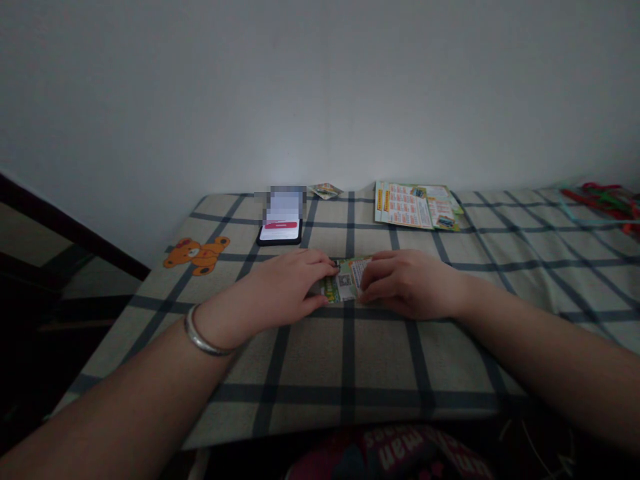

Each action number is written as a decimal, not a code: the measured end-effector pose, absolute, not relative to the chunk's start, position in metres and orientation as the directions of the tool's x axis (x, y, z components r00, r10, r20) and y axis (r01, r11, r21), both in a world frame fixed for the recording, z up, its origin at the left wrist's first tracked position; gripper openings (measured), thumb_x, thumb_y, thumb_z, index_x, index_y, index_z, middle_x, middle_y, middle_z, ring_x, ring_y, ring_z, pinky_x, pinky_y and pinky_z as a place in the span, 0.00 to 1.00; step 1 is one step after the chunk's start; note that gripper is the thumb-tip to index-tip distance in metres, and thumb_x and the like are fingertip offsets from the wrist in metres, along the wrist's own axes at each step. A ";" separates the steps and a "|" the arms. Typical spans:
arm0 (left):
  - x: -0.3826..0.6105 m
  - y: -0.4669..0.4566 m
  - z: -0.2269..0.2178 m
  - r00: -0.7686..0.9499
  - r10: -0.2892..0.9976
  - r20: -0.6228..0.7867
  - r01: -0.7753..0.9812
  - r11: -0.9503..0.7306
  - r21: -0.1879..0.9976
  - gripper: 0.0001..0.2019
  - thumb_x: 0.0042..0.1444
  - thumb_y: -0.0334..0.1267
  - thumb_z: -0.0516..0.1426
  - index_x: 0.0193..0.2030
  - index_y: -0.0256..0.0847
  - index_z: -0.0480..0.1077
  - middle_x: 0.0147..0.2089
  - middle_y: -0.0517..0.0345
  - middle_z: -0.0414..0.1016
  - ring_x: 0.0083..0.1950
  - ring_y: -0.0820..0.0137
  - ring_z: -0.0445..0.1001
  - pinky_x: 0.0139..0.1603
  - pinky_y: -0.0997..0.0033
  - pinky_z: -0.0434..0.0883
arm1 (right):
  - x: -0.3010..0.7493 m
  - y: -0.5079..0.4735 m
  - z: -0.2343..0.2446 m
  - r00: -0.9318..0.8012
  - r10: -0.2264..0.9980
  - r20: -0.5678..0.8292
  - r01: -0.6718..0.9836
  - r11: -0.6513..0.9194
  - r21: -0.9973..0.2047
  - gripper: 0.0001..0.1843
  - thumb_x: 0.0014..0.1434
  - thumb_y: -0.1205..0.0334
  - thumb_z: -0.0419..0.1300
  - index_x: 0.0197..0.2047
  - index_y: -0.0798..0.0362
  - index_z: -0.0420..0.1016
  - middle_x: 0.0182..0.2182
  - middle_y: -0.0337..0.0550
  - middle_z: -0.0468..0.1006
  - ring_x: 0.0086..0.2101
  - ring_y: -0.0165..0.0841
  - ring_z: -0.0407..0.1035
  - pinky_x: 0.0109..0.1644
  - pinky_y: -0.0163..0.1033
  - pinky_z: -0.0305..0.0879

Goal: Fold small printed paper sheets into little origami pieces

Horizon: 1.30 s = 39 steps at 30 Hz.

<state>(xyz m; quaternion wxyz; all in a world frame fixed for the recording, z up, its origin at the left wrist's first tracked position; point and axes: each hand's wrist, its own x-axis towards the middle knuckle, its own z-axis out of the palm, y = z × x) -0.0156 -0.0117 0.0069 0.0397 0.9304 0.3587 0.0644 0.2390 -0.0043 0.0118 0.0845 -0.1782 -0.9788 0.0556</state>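
A small printed green-and-white leaflet [345, 283] with a square code on it lies low over the tablecloth, between my two hands. My left hand [295, 283], with a silver bangle at the wrist, grips the leaflet's left edge between thumb and fingers. At the other end, my right hand [405, 283] has its fingers closed over the right edge and covers part of the print. Whether the leaflet is one sheet or folded, I cannot tell.
Near the wall lies a phone [280, 230] with a lit screen, beside a small colourful packet [326, 191]. Larger printed sheets [407, 205] rest further right. An orange bear figure [195, 255] is at the left; a clear container [595, 212] with red and green items sits far right.
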 end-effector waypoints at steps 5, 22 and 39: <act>-0.017 -0.011 0.008 0.755 0.650 0.086 0.639 -0.759 0.126 0.19 0.55 0.35 0.61 0.55 0.43 0.70 0.54 0.53 0.71 0.53 0.62 0.70 0.56 0.60 0.68 | 0.246 -0.006 0.018 -0.911 0.395 0.121 0.365 0.906 -0.213 0.10 0.60 0.68 0.58 0.41 0.49 0.80 0.40 0.40 0.79 0.40 0.32 0.69 0.42 0.37 0.65; -0.019 -0.007 0.002 0.807 0.587 0.065 0.572 -0.805 0.157 0.09 0.58 0.34 0.58 0.46 0.44 0.71 0.55 0.54 0.67 0.54 0.62 0.66 0.58 0.57 0.65 | 0.260 -0.003 0.027 -0.918 0.396 0.013 0.375 0.879 -0.294 0.16 0.55 0.74 0.54 0.39 0.54 0.81 0.46 0.45 0.79 0.46 0.35 0.71 0.52 0.41 0.66; -0.019 -0.006 0.002 0.808 0.582 0.091 0.556 -0.805 0.207 0.08 0.55 0.33 0.59 0.43 0.42 0.72 0.54 0.53 0.67 0.55 0.62 0.65 0.59 0.58 0.64 | 0.265 -0.002 0.027 -0.879 0.475 0.041 0.458 0.865 -0.206 0.15 0.52 0.74 0.55 0.35 0.50 0.80 0.43 0.40 0.80 0.42 0.34 0.72 0.45 0.41 0.66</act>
